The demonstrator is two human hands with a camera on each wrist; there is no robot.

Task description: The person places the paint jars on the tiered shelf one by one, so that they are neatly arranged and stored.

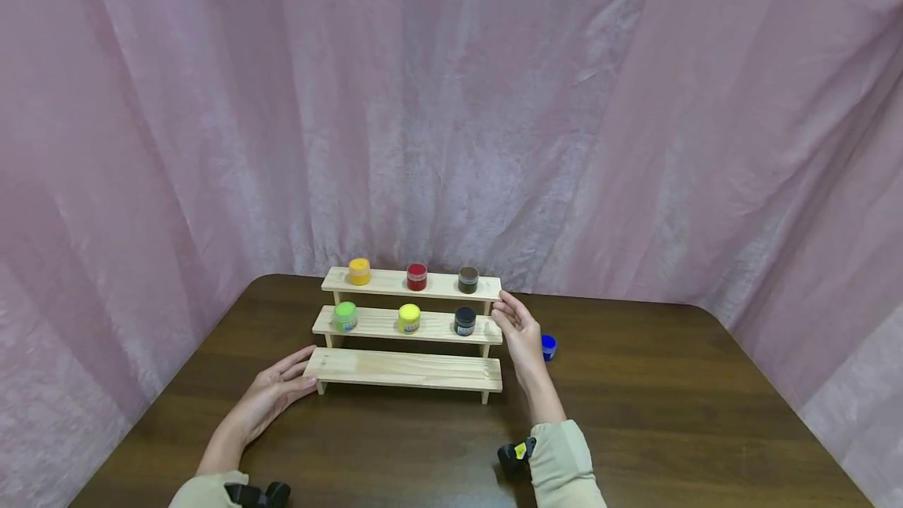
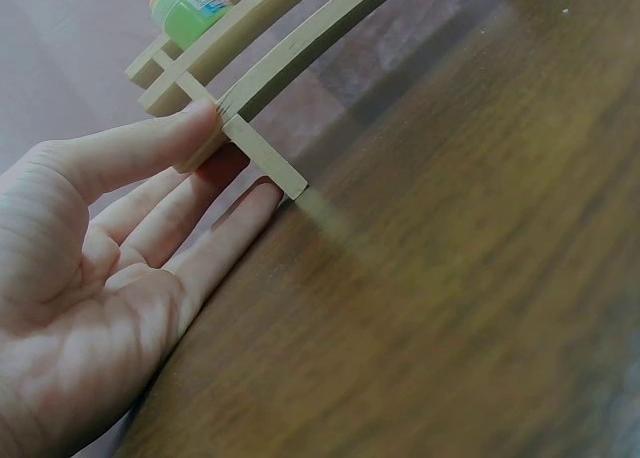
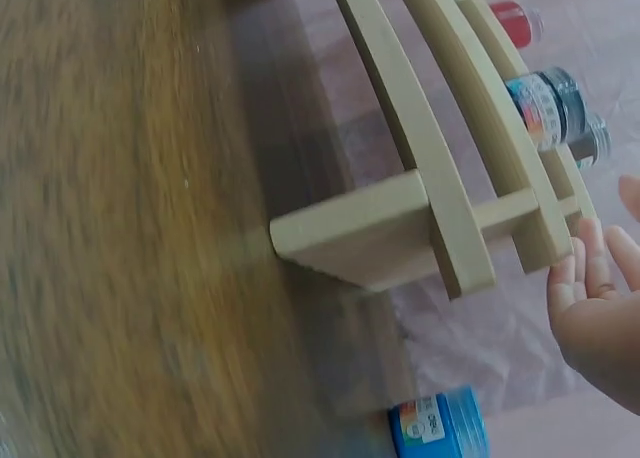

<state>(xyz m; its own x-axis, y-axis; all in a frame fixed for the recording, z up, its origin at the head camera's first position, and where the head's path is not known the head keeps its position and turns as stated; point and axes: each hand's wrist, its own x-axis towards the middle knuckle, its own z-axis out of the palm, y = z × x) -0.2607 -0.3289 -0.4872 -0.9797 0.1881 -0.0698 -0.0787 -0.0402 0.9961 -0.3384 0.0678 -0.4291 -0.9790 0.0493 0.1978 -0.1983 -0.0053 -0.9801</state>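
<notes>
A three-tier wooden display stand point(image 1: 405, 368) is on the table, with a hand at each side. My left hand point(image 1: 271, 396) holds the left end of the lowest shelf; in the left wrist view, the thumb point(image 2: 140, 150) is at the board's end and the fingers reach below it. At the right side, my right hand point(image 1: 524, 337) has its fingertips by the ends of the upper two shelves, fingers loosely bent. Orange point(image 1: 359, 272), red point(image 1: 417, 277) and brown point(image 1: 468, 280) paint jars stand on top. Green point(image 1: 346, 317), yellow point(image 1: 409, 318) and black point(image 1: 465, 321) ones line the middle shelf.
A blue paint jar point(image 1: 548, 347) stands on the brown wooden table point(image 1: 670, 414), just right of my right hand and partly hidden by it. Pink curtain point(image 1: 451, 116) hangs behind the table's far edge. Both wrists carry black camera mounts.
</notes>
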